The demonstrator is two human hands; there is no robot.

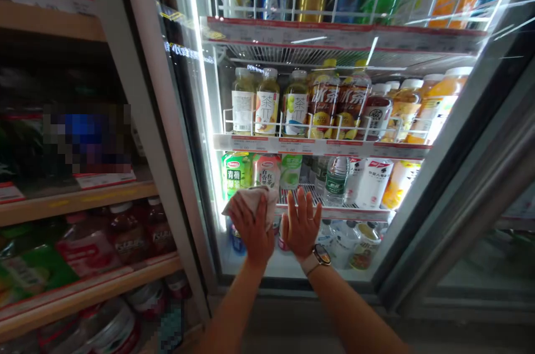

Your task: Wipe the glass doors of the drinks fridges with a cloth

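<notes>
My left hand [253, 231] presses a pale cloth [242, 202] against the glass door [259, 262] of a lit drinks fridge. The cloth is bunched under the fingers and sticks out past them to the left. Just to the right, my right hand [301, 226] is raised with its palm toward the same glass and its fingers spread, holding nothing. Whether that palm touches the pane, I cannot tell. A watch [321, 255] sits on the right wrist, and one finger wears a ring.
Behind the glass, wire-fronted shelves [334, 146] hold bottled teas [267, 106], cans and water bottles [336, 180]. A dark door frame [443, 159] slants along the right. To the left stands an open wooden shelf unit [83, 273] with packaged drinks.
</notes>
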